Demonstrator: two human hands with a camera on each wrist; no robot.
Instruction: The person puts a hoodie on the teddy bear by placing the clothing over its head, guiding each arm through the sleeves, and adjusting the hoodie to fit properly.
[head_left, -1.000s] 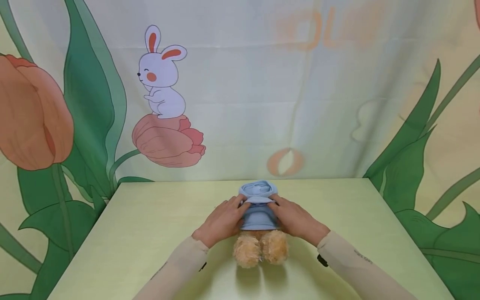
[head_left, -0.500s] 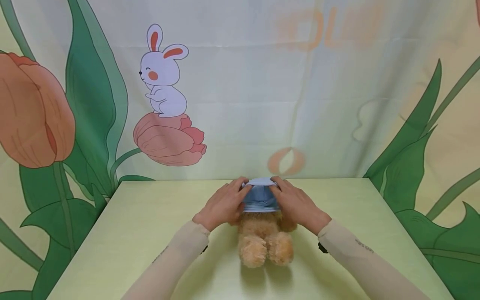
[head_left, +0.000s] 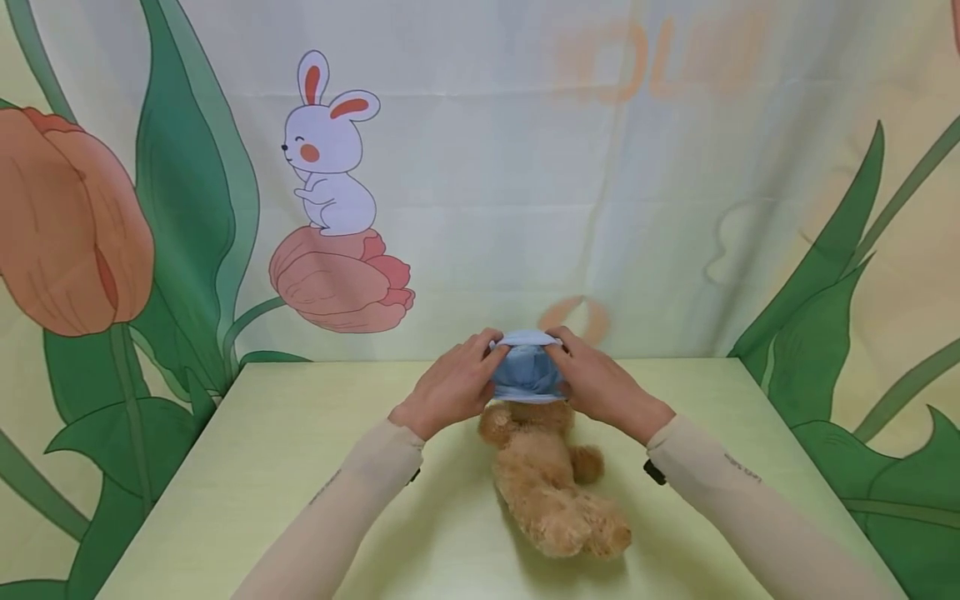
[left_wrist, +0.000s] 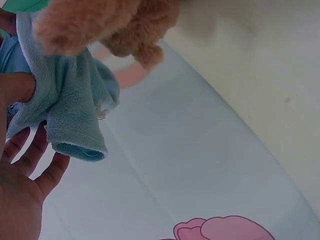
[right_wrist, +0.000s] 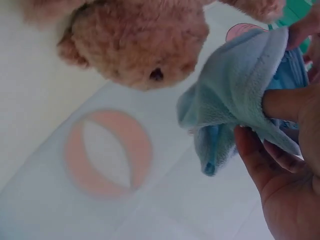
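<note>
A small light-blue plush-toy top (head_left: 528, 371) is gripped at its two sides in the head view. My left hand (head_left: 456, 379) pinches one side of its hem and my right hand (head_left: 606, 390) the other, thumbs hooked inside the fabric. Below it a tan teddy bear (head_left: 543, 475) lies tilted on the table, legs toward me. The right wrist view shows the bear's head (right_wrist: 140, 42), one dark eye visible, apart from the fleecy garment (right_wrist: 235, 75). A short sleeve (left_wrist: 77, 135) hangs down from the garment in the left wrist view.
The pale yellow-green table (head_left: 315, 467) ends at a cloth backdrop (head_left: 465, 183) printed with tulips and a rabbit (head_left: 330, 175). Dark bands show under both sleeves (head_left: 720, 475).
Both hands have moved up and away with the blue top, drawing it from the bear's body up past its head. The bear has tipped over, its legs swinging to the right.
</note>
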